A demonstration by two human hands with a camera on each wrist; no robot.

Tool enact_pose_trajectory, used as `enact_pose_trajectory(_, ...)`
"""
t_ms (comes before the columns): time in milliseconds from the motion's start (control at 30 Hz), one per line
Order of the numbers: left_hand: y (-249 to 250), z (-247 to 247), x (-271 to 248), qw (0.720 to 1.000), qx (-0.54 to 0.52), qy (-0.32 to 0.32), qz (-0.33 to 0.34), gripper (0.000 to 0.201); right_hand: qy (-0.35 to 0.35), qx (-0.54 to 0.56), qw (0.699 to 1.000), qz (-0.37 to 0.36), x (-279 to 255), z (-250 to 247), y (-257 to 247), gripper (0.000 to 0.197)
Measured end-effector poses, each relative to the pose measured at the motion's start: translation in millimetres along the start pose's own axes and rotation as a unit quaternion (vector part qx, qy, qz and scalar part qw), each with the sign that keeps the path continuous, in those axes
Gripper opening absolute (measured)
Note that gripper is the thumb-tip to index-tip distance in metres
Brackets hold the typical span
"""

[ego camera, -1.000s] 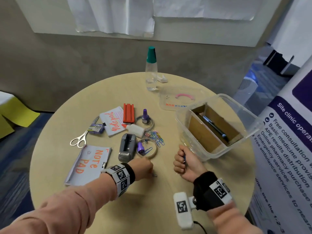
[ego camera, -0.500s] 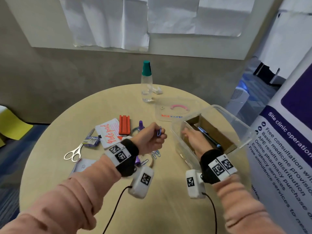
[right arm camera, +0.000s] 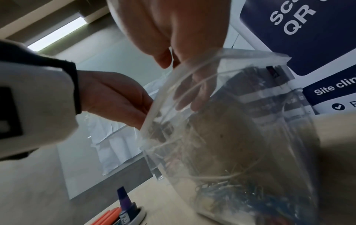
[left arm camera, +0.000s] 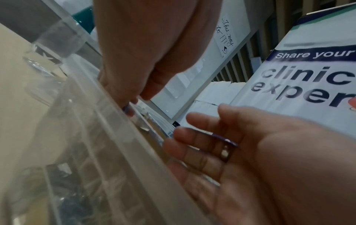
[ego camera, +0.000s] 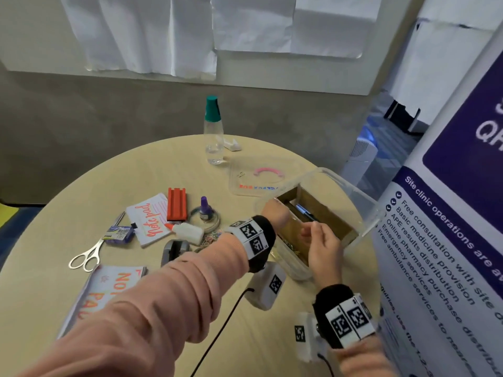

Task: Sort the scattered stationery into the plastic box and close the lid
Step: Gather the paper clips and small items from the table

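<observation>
The left hand [ego camera: 275,214], which half a second ago was raised over the counter [ego camera: 114,186] pinching a small blue paper clip, now reaches over the near-left rim of the plastic box [ego camera: 353,186], fingertips dipped inside; the left wrist view shows its fingers [left arm camera: 125,97] pinched on something small and bluish at the rim, probably that clip, though blur keeps me from being sure it is not yet dropped. The right hand [ego camera: 322,248], which was inside the box, now hangs at the near rim with fingers loosely spread, grasping nothing I can make out. So one more clip is about to join the pile of paper clips [right arm camera: 231,191] lying in the box's near compartment. The box stands at about 3 o'clock on the counter, its long axis running from 7 o'clock towards 1 o'clock, open top up. Its lid [ego camera: 258,175] lies flat at 12 o'clock of the box, so closing is far off: scissors [ego camera: 87,257], notepad [ego camera: 148,219], glue bottle [ego camera: 187,231] and more clips wait at 9 o'clock.
</observation>
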State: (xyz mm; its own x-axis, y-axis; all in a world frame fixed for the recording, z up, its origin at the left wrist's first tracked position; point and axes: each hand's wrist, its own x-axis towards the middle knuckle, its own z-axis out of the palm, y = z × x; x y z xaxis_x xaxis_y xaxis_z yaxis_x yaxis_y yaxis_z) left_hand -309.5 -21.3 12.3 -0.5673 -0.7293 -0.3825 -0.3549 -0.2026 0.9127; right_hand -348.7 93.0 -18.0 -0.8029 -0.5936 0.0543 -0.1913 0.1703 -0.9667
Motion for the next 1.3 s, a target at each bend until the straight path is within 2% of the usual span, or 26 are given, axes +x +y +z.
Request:
enact_pose_trajectory(100,2,-3,-2,0.998,0.055,-0.016,0.003,0.025,0.005,-0.004,1.0,-0.007,0,1,1,0.025)
enact_pose_trajectory(167,6,-15,-7,0.999,0.037,-0.027,0.008,0.015,0.004,-0.006,1.0,-0.012,-1,1,1,0.025)
enact_pose_trajectory(267,5,-50,-13,0.999,-0.02,-0.032,0.025,0.025,0.021,-0.011,0.999,-0.028,-3,4,3,0.026)
enact_pose_trajectory(367,-11,-95,-19,0.999,-0.03,0.021,0.035,0.028,0.087,-0.033,0.989,-0.115,-12,11,3,0.024)
enact_pose_trajectory(433,-31,-121,-27,0.999,0.024,0.041,0.024,0.028,0.109,-0.047,0.973,-0.199,-24,20,0,0.022)
enact_pose_trajectory(500,-56,-141,-36,0.99,0.13,0.045,0.017,0.026,0.061,-0.041,0.959,-0.275,-39,35,-2,0.027)
enact_pose_trajectory(567,-80,-155,-42,0.968,0.245,0.056,0.015,0.025,-0.047,-0.05,0.953,-0.295,-51,55,-1,0.03)
enact_pose_trajectory(600,-91,-160,-44,0.955,0.289,0.072,0.011,0.025,-0.106,-0.075,0.952,-0.278,-52,66,2,0.027)
enact_pose_trajectory(667,-107,-167,-46,0.938,0.332,0.104,0.001,0.024,-0.202,-0.146,0.948,-0.196,-43,91,14,0.018)
enact_pose_trajectory(733,-114,-169,-45,0.931,0.343,0.121,0.0,0.023,-0.236,-0.216,0.943,-0.095,-24,111,27,0.016)
enact_pose_trajectory(800,-116,-169,-40,0.93,0.341,0.138,0.015,0.023,-0.229,-0.266,0.935,-0.038,-3,126,36,0.019)
enact_pose_trajectory(900,-110,-165,-26,0.917,0.366,0.154,0.04,0.023,-0.224,-0.306,0.925,-0.006,20,145,41,0.02)
enact_pose_trajectory(1033,-101,-157,-6,0.886,0.446,0.122,0.046,0.025,-0.228,-0.329,0.916,0.015,34,163,42,0.018)
enact_pose_trajectory(1200,-92,-147,16,0.839,0.538,0.066,0.047,0.031,-0.244,-0.372,0.895,0.019,34,168,44,0.013)
enact_pose_trajectory(1300,-85,-142,26,0.796,0.602,0.027,0.058,0.03,-0.252,-0.368,0.895,0.031,33,165,46,0.014)
